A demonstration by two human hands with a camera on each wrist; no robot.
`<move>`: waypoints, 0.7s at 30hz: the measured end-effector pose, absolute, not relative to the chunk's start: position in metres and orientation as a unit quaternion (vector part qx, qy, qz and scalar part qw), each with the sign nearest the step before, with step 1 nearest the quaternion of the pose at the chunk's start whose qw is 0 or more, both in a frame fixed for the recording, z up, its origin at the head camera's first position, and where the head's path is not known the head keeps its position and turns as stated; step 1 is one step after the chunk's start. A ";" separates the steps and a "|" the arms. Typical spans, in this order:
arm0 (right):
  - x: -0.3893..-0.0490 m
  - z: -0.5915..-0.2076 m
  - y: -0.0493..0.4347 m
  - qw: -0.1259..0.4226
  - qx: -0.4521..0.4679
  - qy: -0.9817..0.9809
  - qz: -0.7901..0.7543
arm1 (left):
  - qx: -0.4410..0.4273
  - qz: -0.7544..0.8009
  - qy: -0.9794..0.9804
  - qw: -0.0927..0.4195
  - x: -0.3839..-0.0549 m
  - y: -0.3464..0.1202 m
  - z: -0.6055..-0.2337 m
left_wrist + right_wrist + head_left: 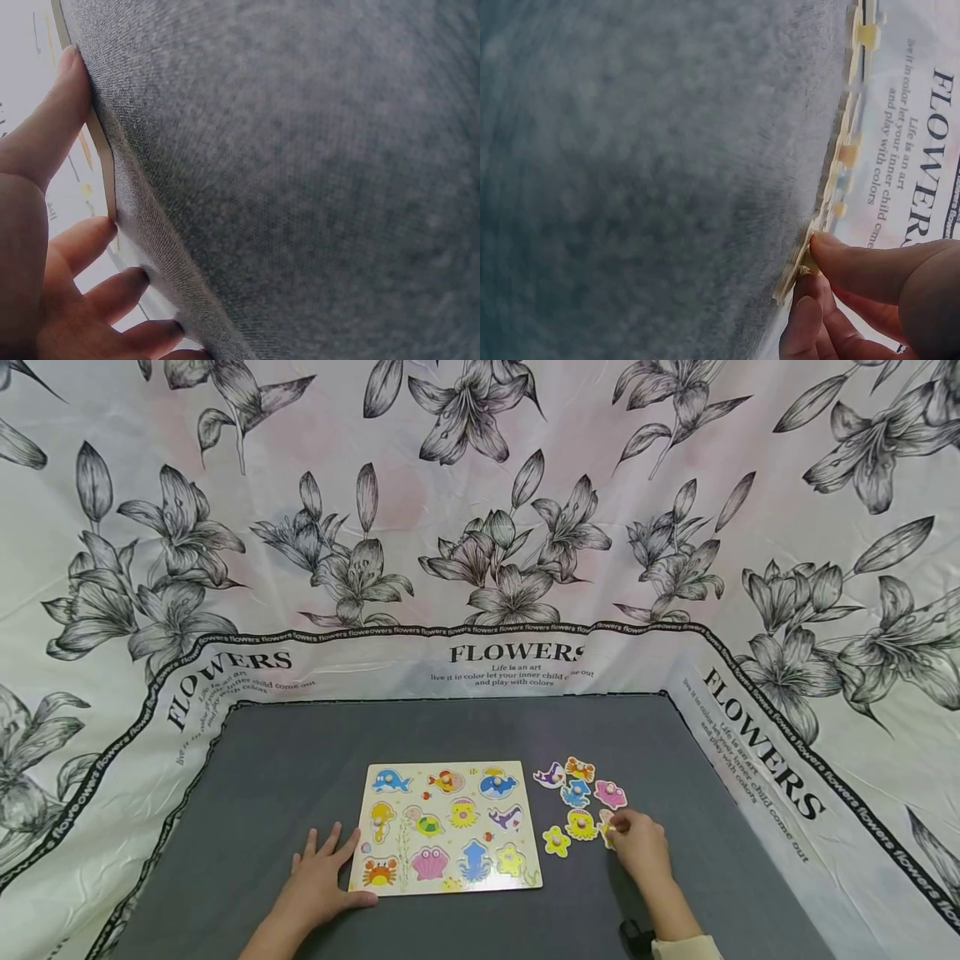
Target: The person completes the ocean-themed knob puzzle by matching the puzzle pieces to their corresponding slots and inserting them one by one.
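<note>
A pale wooden puzzle board (pixel 442 806) with colourful sea animals lies flat on the grey table. At its left edge my left hand (pixel 321 877) has its fingers spread, with thumb and index finger touching the edge; the left wrist view shows that thumb (pixel 64 105) against the board's side. To the right of the board, my right hand (pixel 641 847) pinches a small yellowish puzzle piece (pixel 604 828) between thumb and fingers. The hand partly covers this piece. In the right wrist view the piece (pixel 795 264) is seen edge-on, close to the tabletop.
Several loose pieces lie right of the board: a purple whale (pixel 550 775), crab (pixel 580 768), blue squid (pixel 575 792), pink shell (pixel 610 794), yellow octopus (pixel 581 824) and yellow star (pixel 557 841). Flower-printed cloth (pixel 517 668) borders the grey table surface (pixel 450 731).
</note>
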State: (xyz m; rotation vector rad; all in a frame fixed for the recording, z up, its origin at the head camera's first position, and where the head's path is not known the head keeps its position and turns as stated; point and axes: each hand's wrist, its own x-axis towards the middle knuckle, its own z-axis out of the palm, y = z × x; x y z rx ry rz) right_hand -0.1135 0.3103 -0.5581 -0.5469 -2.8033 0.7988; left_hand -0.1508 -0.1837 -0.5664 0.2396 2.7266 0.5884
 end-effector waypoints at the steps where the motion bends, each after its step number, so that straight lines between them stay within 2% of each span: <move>1: -0.114 -0.558 0.311 0.086 -0.185 -0.942 0.267 | 0.085 0.207 0.960 0.171 -0.150 -0.184 -0.566; 10: -0.118 -0.544 0.302 0.084 -0.178 -0.945 0.261 | 0.083 0.213 0.959 0.167 -0.150 -0.184 -0.566; 21: -0.134 -0.525 0.264 0.123 -0.094 -0.944 0.290 | 0.083 0.218 0.958 0.170 -0.149 -0.185 -0.565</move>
